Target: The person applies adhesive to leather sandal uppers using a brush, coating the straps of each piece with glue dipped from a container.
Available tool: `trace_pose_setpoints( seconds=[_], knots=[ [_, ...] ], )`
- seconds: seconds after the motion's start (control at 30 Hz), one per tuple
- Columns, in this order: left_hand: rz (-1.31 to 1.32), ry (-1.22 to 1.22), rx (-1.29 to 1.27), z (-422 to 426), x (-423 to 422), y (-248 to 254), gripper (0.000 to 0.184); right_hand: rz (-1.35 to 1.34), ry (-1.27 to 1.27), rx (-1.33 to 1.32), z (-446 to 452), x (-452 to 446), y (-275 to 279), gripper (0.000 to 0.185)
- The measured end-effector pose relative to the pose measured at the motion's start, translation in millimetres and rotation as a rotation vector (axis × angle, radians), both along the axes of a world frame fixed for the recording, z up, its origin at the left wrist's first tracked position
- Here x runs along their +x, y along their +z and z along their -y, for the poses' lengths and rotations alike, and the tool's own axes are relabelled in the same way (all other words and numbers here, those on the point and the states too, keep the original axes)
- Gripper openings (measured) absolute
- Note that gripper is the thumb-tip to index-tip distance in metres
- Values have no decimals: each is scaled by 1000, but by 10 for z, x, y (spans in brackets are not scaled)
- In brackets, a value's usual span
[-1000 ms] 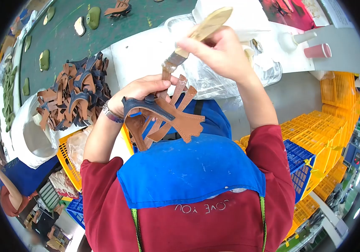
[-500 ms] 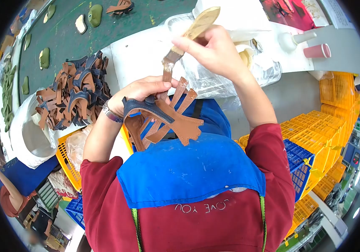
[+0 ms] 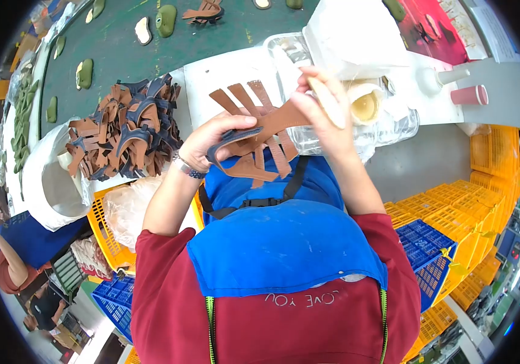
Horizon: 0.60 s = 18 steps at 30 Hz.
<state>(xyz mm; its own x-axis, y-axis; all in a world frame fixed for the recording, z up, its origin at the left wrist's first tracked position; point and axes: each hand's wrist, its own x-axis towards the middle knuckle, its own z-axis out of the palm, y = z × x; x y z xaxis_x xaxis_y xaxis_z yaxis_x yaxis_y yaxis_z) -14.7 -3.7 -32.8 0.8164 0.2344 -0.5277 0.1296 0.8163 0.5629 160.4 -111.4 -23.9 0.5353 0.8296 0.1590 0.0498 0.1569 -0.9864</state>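
A brown leather sandal upper with several straps and a dark blue edge is held over my lap in front of the apron. My left hand is closed on its left side. My right hand pinches the upper's right end and also holds the brush, whose pale wooden handle shows between the fingers; its bristles are hidden. Left of my hands lies a heap of brown and dark blue uppers. A cup of yellowish liquid stands right of my right hand.
Green shoe pieces lie on the green belt. A white bin and a yellow crate are at left. Yellow crates, a blue crate and a red cup are at right. Other people are at far left.
My right hand has come down with the brush and now also grips the upper. The upper has been turned and spread, its straps pointing up. The whole view has shifted slightly.
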Motion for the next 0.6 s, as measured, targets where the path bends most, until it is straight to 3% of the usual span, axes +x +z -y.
trace_pose_setpoints(
  seconds=[0.13,0.2,0.3,0.4,0.6],
  knots=[
    [-51,44,-58,70,40,48,28,-29,1,69,-44,-162,-164,29],
    [53,-35,14,54,13,-109,26,26,-13,113,-82,-143,-201,28],
    [20,56,141,70,19,-84,28,0,-126,3,-59,11,-57,24],
    [100,63,153,69,32,44,39,44,-146,60,28,294,134,18],
    [138,50,133,114,57,142,42,210,-20,-17,-26,296,348,19]
  ],
)
